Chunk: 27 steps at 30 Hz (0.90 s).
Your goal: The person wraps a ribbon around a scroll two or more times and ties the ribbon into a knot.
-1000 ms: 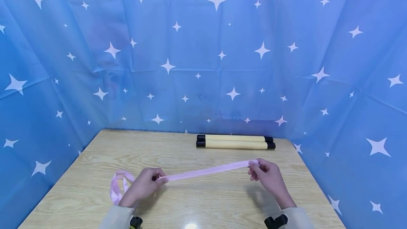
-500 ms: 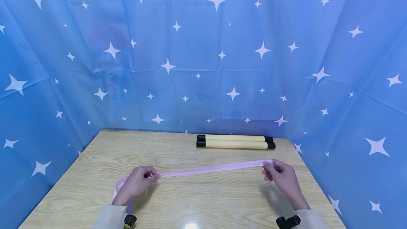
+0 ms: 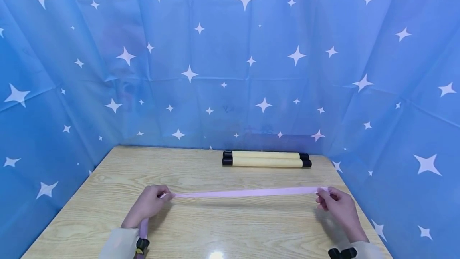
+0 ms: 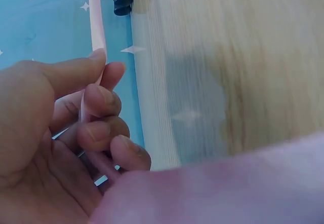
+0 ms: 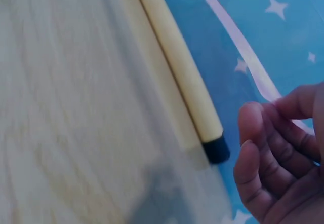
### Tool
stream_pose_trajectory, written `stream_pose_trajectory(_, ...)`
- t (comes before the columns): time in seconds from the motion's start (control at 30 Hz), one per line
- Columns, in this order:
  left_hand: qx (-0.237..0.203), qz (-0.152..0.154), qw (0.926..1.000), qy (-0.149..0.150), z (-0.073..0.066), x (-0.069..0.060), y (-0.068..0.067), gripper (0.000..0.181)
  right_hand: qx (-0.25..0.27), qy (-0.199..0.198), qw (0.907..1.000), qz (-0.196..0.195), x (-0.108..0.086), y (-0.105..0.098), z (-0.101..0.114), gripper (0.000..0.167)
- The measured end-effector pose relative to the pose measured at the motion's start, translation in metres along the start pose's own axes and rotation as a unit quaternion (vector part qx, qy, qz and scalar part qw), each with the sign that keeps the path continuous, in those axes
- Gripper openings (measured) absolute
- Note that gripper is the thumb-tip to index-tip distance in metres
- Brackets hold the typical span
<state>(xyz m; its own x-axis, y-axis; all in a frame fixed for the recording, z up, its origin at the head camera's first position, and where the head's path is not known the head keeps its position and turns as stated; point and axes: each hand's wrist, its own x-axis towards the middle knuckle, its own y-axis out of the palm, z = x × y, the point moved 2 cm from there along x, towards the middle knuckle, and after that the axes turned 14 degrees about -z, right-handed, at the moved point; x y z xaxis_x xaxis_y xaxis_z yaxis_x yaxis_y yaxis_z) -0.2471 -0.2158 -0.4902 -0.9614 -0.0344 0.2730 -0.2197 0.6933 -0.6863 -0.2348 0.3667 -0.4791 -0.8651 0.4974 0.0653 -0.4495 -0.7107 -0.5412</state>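
Note:
A pink ribbon (image 3: 244,192) is stretched nearly level above the table between both hands. My left hand (image 3: 149,203) pinches it between thumb and forefinger at the left. In the left wrist view, the ribbon (image 4: 96,16) runs through the curled fingers of the left hand (image 4: 76,112), and a blurred pink stretch crosses the lower right. From that hand a loose length hangs down past the left wrist in the head view. At the right end, my right hand (image 3: 339,209) pinches the ribbon between thumb and forefinger; the right wrist view shows the same pinch on the ribbon (image 5: 238,41).
Two pale yellow rolls (image 3: 267,162) with black end caps lie side by side near the back of the wooden table (image 3: 230,227). A blue curtain (image 3: 215,51) with white stars surrounds the table's back and sides.
The hands have moved apart, the left leftward and the right rightward. More ribbon now stretches between them, and the loose loop by the left wrist has shrunk to a hanging strip.

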Motion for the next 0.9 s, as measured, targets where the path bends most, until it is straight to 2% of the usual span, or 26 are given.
stream_pose_trajectory(0.13, 0.011, 0.006, 0.9998, 0.018, 0.002, 0.004, -0.003, 0.019, -0.012, 0.008, 0.9999, 0.0, 0.007, -0.005, -0.015, 0.046)
stream_pose_trajectory(0.33, 0.015, 0.015, 0.9996, 0.02, 0.002, 0.007, -0.005, 0.02, -0.047, -0.002, 0.9989, 0.004, 0.012, -0.016, -0.033, 0.049)
stream_pose_trajectory(0.43, 0.019, 0.018, 0.9995, 0.018, 0.003, 0.008, -0.003, 0.022, -0.071, -0.008, 0.9975, 0.002, 0.014, -0.018, -0.04, 0.046)
stream_pose_trajectory(0.6, 0.037, 0.028, 0.9988, 0.015, 0.006, 0.009, 0.005, 0.026, -0.094, -0.023, 0.995, 0.024, 0.014, -0.015, -0.044, 0.038)
stream_pose_trajectory(0.73, 0.05, 0.038, 0.998, 0.007, 0.01, 0.008, 0.011, 0.03, -0.137, -0.063, 0.9874, 0.048, 0.013, -0.013, -0.043, 0.037)
stream_pose_trajectory(0.9, 0.052, 0.052, 0.9973, -0.007, 0.013, 0.008, 0.016, 0.038, -0.194, -0.103, 0.9745, 0.046, 0.014, -0.011, -0.043, 0.029)
